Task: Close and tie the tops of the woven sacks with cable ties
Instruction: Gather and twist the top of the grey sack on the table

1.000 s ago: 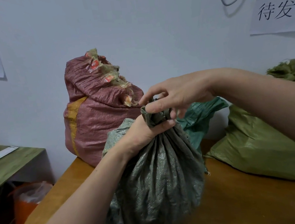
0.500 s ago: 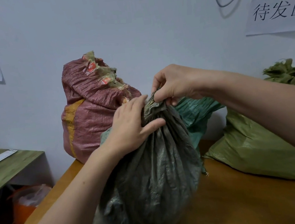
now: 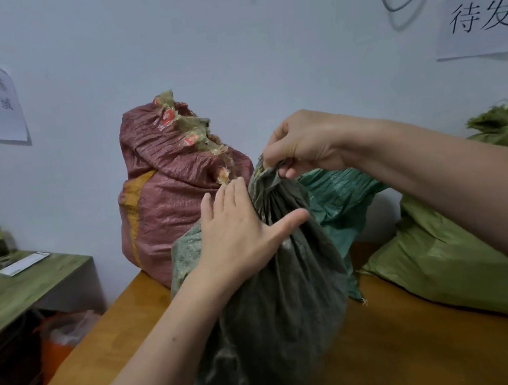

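Note:
A dark grey-green woven sack [image 3: 279, 316] stands in front of me on the wooden table [image 3: 423, 359], its top bunched into a neck. My right hand [image 3: 301, 145] pinches the gathered top from above. My left hand [image 3: 241, 235] lies flat with straight fingers on the sack's upper left side, thumb spread across the folds below the neck. No cable tie shows clearly; the neck is partly hidden under my right fingers.
A red woven sack [image 3: 170, 195] with a taped top stands behind at the wall. A teal sack [image 3: 339, 198] lies behind the grey one, an olive-green sack [image 3: 444, 262] to the right. A lower green side table [image 3: 19, 282] is at left, an orange bin [image 3: 58, 344] under it.
My left hand let go of the neck and slid down, now flat on the sack's side. My right hand shifted from beside the neck to gripping the top from above.

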